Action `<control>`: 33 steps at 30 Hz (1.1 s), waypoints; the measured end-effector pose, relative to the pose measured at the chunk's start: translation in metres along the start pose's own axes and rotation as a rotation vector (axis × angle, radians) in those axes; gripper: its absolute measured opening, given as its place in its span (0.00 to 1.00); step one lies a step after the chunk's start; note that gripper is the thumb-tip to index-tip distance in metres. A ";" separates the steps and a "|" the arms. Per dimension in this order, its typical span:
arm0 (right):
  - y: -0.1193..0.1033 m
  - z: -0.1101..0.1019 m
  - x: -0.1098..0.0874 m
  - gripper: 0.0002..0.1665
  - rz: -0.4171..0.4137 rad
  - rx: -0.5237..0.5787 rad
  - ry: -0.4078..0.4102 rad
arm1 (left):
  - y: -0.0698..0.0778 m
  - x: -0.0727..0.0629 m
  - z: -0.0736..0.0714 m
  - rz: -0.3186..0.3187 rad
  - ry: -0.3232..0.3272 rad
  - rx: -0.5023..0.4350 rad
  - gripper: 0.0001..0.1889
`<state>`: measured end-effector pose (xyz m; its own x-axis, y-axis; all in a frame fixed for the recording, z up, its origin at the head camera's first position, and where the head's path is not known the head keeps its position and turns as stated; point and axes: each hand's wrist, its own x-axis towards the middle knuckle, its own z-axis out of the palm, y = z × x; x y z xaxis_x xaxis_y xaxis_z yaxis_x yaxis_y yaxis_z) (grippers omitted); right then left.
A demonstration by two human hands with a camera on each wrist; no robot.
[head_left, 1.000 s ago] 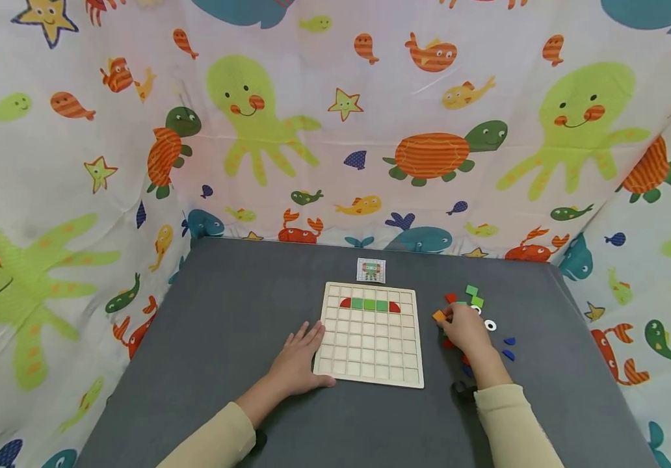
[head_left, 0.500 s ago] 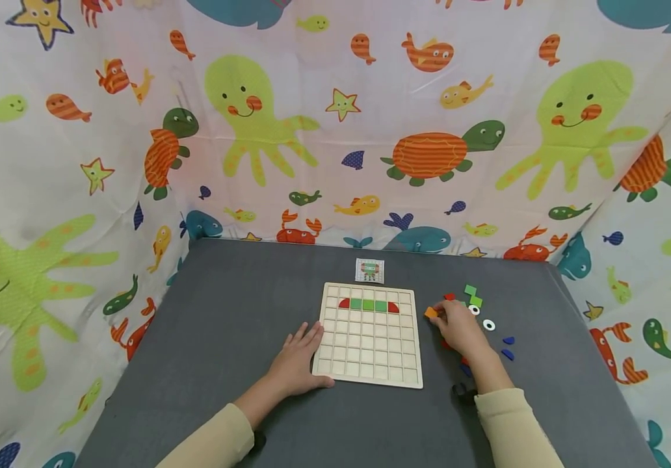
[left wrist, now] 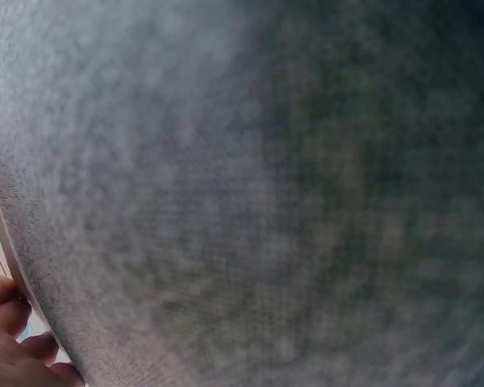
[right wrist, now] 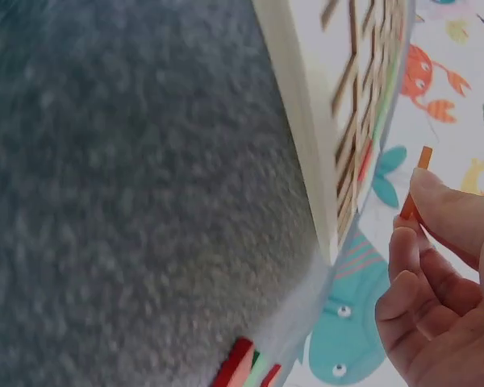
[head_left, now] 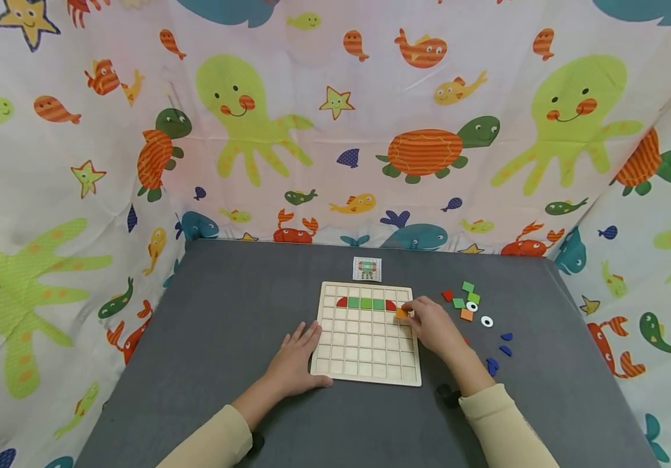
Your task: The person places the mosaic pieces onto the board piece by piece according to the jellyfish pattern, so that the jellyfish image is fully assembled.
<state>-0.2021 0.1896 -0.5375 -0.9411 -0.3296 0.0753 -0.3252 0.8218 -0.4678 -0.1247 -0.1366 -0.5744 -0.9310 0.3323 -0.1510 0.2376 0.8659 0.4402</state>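
A wooden grid board (head_left: 368, 383) lies on the dark grey table. One of its upper rows holds three green squares (head_left: 366, 303) between two red rounded pieces (head_left: 342, 302). My right hand (head_left: 437, 330) pinches an orange square tile (head_left: 401, 314) between thumb and fingers, over the board's upper right part. The right wrist view shows that orange tile (right wrist: 418, 179) edge-on, above the board (right wrist: 310, 153). My left hand (head_left: 292, 361) rests against the board's left edge with its fingers extended. Only some of the left hand's fingers (left wrist: 20, 330) appear in the left wrist view.
A small printed pattern card (head_left: 367, 268) lies behind the board. Loose pieces are spread right of it: green squares (head_left: 468, 286), a red piece (head_left: 447, 296), another orange square (head_left: 466, 314), white rings (head_left: 487, 321) and blue half-rounds (head_left: 506, 351). A sea-animal curtain (head_left: 324, 130) surrounds the table.
My right hand has carried the orange tile left from the loose pieces to over the board's upper right. The left hand keeps its place at the board's edge.
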 end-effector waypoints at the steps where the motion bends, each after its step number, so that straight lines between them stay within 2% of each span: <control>1: 0.000 0.002 0.001 0.16 -0.011 -0.008 -0.005 | 0.000 0.000 0.000 0.000 0.000 0.000 0.62; 10: -0.003 0.014 0.011 0.16 -0.048 -0.064 -0.020 | 0.002 -0.002 -0.001 0.000 0.001 -0.010 0.62; 21: -0.010 0.020 0.019 0.14 0.022 -0.134 -0.091 | 0.002 -0.001 -0.002 0.001 -0.002 -0.010 0.62; 28: -0.013 0.017 0.020 0.14 0.031 -0.121 -0.102 | 0.001 0.000 -0.001 0.005 0.004 0.004 0.62; 33: -0.013 0.010 0.015 0.14 0.042 -0.083 -0.074 | 0.002 0.000 -0.002 0.008 0.008 -0.010 0.61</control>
<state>-0.2113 0.1691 -0.5392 -0.9457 -0.3250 -0.0098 -0.2950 0.8703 -0.3943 -0.1245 -0.1362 -0.5717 -0.9311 0.3366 -0.1406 0.2427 0.8594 0.4500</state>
